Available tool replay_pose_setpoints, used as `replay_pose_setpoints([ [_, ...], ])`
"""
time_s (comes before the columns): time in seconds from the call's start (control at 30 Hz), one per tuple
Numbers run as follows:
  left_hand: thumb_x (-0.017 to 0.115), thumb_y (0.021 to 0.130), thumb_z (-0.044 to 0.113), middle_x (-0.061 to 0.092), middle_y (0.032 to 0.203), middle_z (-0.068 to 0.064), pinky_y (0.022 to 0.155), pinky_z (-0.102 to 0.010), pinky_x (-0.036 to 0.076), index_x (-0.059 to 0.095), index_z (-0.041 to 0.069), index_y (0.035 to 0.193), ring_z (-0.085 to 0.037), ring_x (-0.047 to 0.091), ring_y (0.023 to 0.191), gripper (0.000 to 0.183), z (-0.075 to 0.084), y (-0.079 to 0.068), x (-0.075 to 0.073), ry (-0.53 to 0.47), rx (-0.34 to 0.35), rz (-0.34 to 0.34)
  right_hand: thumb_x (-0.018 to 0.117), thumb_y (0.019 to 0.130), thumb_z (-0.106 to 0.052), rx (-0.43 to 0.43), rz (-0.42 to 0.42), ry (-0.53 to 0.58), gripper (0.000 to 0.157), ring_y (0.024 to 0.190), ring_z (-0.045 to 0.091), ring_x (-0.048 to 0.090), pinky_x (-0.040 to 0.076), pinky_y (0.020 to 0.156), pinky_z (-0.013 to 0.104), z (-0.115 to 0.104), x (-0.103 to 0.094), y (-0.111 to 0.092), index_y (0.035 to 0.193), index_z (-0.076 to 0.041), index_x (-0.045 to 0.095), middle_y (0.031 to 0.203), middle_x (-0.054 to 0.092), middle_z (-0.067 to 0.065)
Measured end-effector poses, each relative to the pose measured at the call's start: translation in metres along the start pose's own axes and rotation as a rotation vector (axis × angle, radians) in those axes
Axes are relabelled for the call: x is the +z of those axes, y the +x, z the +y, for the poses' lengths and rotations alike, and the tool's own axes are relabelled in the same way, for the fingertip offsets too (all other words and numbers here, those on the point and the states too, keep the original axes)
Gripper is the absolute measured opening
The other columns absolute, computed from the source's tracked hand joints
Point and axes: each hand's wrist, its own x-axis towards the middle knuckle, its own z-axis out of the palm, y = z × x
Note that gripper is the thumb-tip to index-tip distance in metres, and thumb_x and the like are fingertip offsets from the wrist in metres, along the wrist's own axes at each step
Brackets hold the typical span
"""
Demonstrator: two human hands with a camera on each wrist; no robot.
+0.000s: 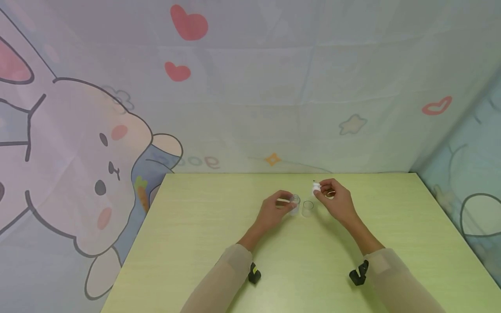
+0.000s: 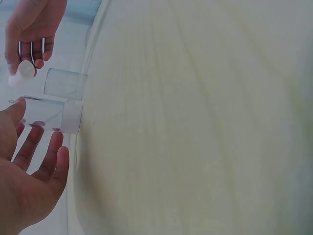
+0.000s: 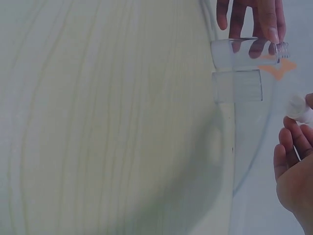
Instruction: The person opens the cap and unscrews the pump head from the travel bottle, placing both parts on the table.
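My left hand [image 1: 271, 211] holds a clear bottle [image 3: 244, 53] between thumb and fingers, around its upper part. The bottle stands upright on the table, and its threaded neck is uncovered. Just to its right is a small clear cup [image 1: 307, 211], open at the top, untouched by either hand. My right hand [image 1: 339, 201] pinches a small white cap [image 1: 316, 187] with thumb and fingertips, raised above the table beyond the cup. In the left wrist view the cap [image 2: 24, 71] shows a round end, while the fingers cover part of its side.
The pale yellow-green table [image 1: 188, 243] ends at the back against a printed cloth [image 1: 250, 87] with hearts and a rabbit. Another cloth wall [image 1: 473, 182] borders the right side. Black wrist-worn pieces [image 1: 254, 274] sit by the sleeves.
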Motion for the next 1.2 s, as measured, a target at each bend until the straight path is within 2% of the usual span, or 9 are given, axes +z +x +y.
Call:
replay_pose_setpoints([
  [0.27, 0.078, 0.1, 0.032, 0.071, 0.125, 0.004, 0.09, -0.032, 0.061, 0.071, 0.022, 0.125, -0.024, 0.073, 0.109, 0.028, -0.006, 0.001, 0.001, 0.019, 0.021, 0.005, 0.075, 0.102, -0.024, 0.015, -0.005, 0.0, 0.034, 0.094, 0.02, 0.062, 0.049, 0.08, 0.013, 0.004, -0.004, -0.003, 0.122, 0.0, 0.065, 0.106, 0.068, 0.014],
  [0.5, 0.078, 0.1, 0.032, 0.071, 0.125, 0.005, 0.09, -0.032, 0.061, 0.071, 0.023, 0.125, -0.023, 0.073, 0.109, 0.028, -0.005, 0.001, 0.001, 0.022, 0.014, 0.008, 0.074, 0.103, -0.024, 0.02, -0.01, 0.008, 0.033, 0.095, 0.019, 0.062, 0.049, 0.081, 0.013, 0.012, -0.007, -0.005, 0.122, 0.001, 0.065, 0.107, 0.068, 0.015],
  [0.67, 0.078, 0.099, 0.032, 0.071, 0.124, 0.006, 0.09, -0.032, 0.061, 0.072, 0.024, 0.124, -0.021, 0.072, 0.108, 0.027, -0.004, 0.001, 0.001, 0.026, 0.007, 0.012, 0.074, 0.102, -0.026, 0.055, -0.02, -0.011, 0.034, 0.094, 0.018, 0.062, 0.05, 0.08, 0.014, 0.017, -0.009, -0.006, 0.122, 0.001, 0.065, 0.106, 0.068, 0.014],
  [1.2, 0.078, 0.099, 0.031, 0.071, 0.124, 0.005, 0.09, -0.032, 0.061, 0.072, 0.023, 0.124, -0.023, 0.073, 0.108, 0.027, -0.006, 0.001, 0.002, 0.024, 0.009, 0.015, 0.073, 0.103, -0.024, 0.138, -0.127, -0.048, 0.031, 0.092, 0.023, 0.063, 0.054, 0.076, 0.021, 0.032, -0.013, -0.014, 0.117, 0.001, 0.062, 0.103, 0.068, 0.014],
])
